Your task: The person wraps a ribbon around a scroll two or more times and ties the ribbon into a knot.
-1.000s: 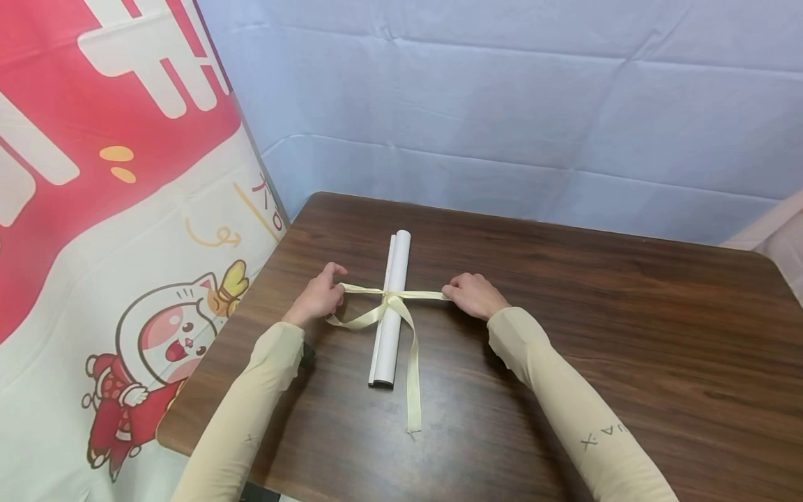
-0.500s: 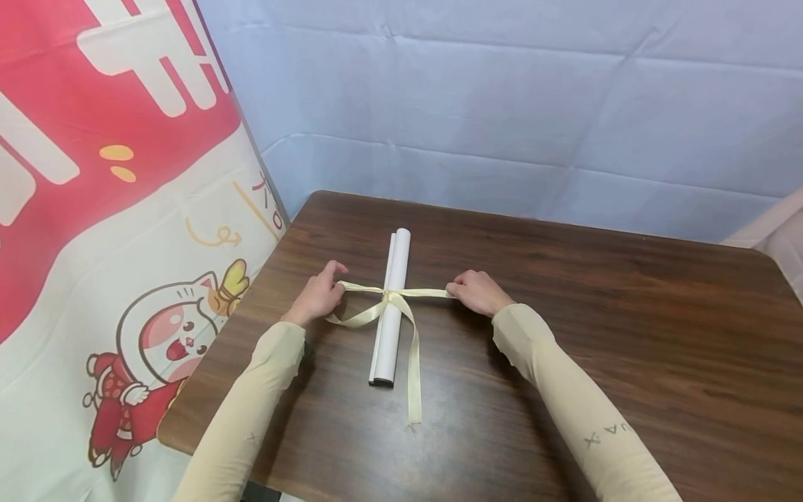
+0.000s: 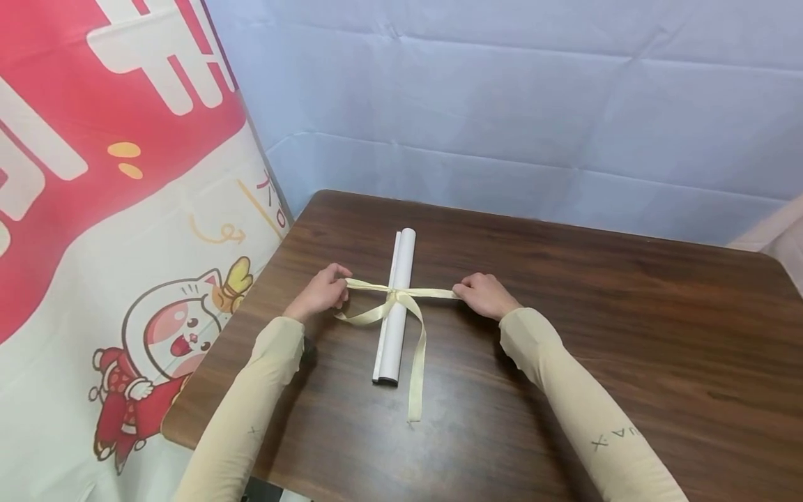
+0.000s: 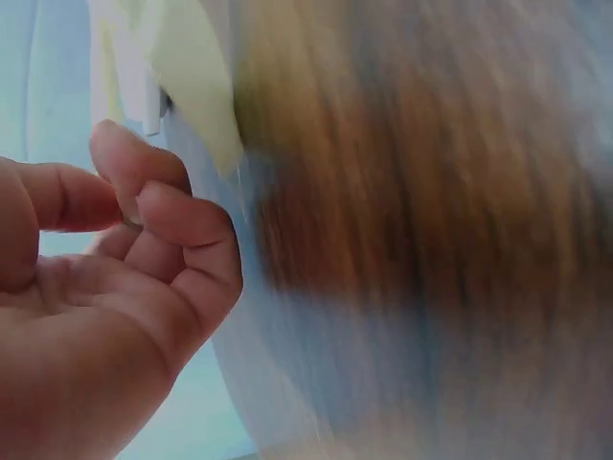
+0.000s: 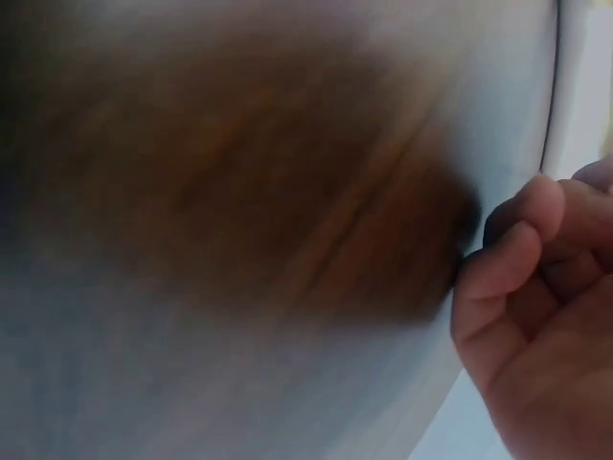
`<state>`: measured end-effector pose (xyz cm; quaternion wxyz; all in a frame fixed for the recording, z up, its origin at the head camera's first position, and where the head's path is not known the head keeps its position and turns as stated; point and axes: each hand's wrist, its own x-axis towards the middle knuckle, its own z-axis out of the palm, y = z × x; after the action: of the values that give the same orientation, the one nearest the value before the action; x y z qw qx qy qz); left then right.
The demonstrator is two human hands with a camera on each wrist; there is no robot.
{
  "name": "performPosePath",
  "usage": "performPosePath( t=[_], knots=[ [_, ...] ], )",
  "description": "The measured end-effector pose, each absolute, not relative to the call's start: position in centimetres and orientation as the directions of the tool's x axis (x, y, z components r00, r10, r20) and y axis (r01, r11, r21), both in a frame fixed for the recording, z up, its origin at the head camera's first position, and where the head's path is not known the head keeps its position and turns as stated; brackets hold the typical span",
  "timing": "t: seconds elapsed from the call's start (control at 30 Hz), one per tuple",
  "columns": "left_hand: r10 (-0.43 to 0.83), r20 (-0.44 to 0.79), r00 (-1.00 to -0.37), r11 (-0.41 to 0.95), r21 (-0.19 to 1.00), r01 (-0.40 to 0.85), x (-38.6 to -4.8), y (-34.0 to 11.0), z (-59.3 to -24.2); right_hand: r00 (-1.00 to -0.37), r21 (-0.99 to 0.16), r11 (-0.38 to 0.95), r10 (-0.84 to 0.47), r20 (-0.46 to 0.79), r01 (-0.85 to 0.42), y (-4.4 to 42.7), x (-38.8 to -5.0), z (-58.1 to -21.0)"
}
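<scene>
A white rolled scroll (image 3: pixel 394 341) lies lengthwise on the table, with a pale yellow ribbon (image 3: pixel 433 293) tied across its middle. The left hand (image 3: pixel 318 291) pinches a ribbon strand on the scroll's left side, between thumb and fingers. On the other side, the right hand (image 3: pixel 486 295) pinches a second strand, and both strands stretch nearly straight out from the knot. Two tails hang from the knot: one droops toward the left hand, the other runs down onto the table. In the left wrist view, the left hand (image 4: pixel 144 259) has curled fingers beside the ribbon (image 4: pixel 196 77). The right hand (image 5: pixel 541 297) also shows curled fingers.
The dark wood-grain table (image 3: pixel 596 314) extends far to the right. A pale blue cloth backdrop (image 3: pixel 502 104) stands behind it. At the left hangs a red and white printed cloth (image 3: pixel 169 230) with a cartoon figure, close to the table's left edge.
Both hands keep their pinch on the ribbon. The right hand has moved slightly to the right, lengthening its strand, and the hanging tail's end has drawn up a little. The view has shifted slightly.
</scene>
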<state>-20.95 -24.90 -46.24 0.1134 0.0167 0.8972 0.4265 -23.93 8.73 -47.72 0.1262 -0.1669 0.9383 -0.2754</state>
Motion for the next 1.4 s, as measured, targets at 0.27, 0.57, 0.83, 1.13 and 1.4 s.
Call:
performPosePath(
  t=[0.27,0.57,0.83,1.13,1.4],
  knots=[
    [0.101,-0.166,-0.981,0.591,0.803,-0.075,-21.2,-25.4,-46.0,-0.909,-0.588,0.772,-0.391,-0.143,-0.24,8.9,-24.0,-47.8],
    [0.05,-0.189,-0.981,0.614,0.78,-0.119,-21.0,-25.8,-46.0,-0.905,-0.588,0.771,-0.399,-0.147,-0.244,8.7,-24.0,-47.6],
    [0.039,-0.182,-0.982,0.619,0.776,-0.12,-21.2,-25.8,-46.0,-0.908,-0.609,0.77,-0.374,-0.188,-0.191,8.8,-24.1,-47.6],
    [0.028,-0.158,-0.987,0.657,0.747,-0.101,-21.2,-26.1,-46.1,-0.917,-0.615,0.77,-0.352,-0.187,-0.17,9.7,-24.0,-47.6],
    [-0.024,-0.013,-1.0,0.749,0.663,-0.026,-21.2,-25.6,-44.6,-0.945,-0.615,0.779,-0.282,-0.162,-0.127,11.0,-23.7,-46.9]
  ],
)
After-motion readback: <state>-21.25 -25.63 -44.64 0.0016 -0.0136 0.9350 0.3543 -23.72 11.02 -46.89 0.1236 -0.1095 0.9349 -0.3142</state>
